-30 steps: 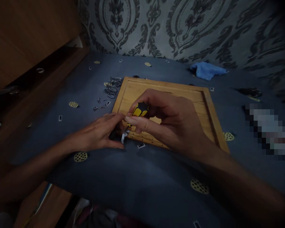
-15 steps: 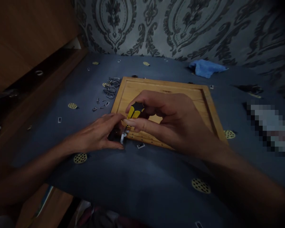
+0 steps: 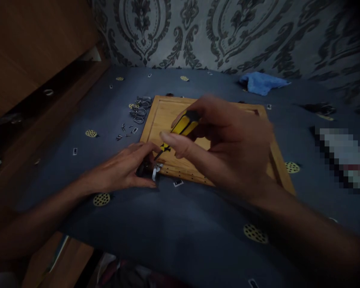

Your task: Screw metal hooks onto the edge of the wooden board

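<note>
Screwdriving at the wooden board's near corner: the left hand pinches a small metal fitting there, while the right hand, fingers curled round the screwdriver, hangs tilted just above. Seating the tip calls for steady, upright aim, I'd say.

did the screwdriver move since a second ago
Yes. Against the wooden panel, the screwdriver in the right hand has tilted, its handle going up and right toward the panel's far edge; its tip stays by the metal fitting.

view: head-worn, single | faces: forward and down | range: close over wooden panel on bed | background: patterned wall
</note>
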Action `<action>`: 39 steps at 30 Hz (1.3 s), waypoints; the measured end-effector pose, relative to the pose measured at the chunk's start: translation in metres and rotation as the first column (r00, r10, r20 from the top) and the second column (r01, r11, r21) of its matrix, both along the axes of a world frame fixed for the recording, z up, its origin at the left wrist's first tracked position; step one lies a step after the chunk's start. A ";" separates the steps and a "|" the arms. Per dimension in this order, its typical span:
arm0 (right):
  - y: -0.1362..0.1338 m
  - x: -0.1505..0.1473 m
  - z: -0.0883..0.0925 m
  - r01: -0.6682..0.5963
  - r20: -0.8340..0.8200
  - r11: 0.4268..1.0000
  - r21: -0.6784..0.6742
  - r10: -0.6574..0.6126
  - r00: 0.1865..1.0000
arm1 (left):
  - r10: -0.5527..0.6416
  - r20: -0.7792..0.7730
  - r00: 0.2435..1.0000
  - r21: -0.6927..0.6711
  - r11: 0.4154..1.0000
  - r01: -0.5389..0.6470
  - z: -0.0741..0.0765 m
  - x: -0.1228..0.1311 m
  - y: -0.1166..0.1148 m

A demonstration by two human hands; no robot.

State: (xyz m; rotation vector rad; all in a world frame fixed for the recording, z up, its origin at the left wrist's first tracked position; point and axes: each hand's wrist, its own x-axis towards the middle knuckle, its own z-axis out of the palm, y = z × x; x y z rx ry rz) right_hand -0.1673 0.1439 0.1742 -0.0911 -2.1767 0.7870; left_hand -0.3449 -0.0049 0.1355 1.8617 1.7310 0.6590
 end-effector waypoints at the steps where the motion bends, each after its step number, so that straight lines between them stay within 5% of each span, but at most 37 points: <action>1: -0.001 0.001 0.002 0.009 -0.012 0.999 -0.039 -0.009 1.000 | 0.006 0.005 1.000 -0.012 1.000 -0.006 0.002 0.001 0.000; 28: 0.000 -0.006 -0.016 -0.064 -0.022 0.960 0.272 0.072 0.997 | 0.022 -0.025 0.999 0.008 1.000 -0.022 -0.008 -0.003 -0.003; 36: -0.010 0.001 -0.007 0.025 -0.040 0.997 -0.077 -0.028 0.999 | -0.005 0.039 0.999 -0.034 0.999 0.007 -0.001 0.000 0.001; 39: -0.014 0.009 -0.009 0.097 -0.030 0.990 -0.105 -0.101 0.994 | -0.002 0.032 0.999 -0.051 0.999 0.003 -0.001 0.000 0.001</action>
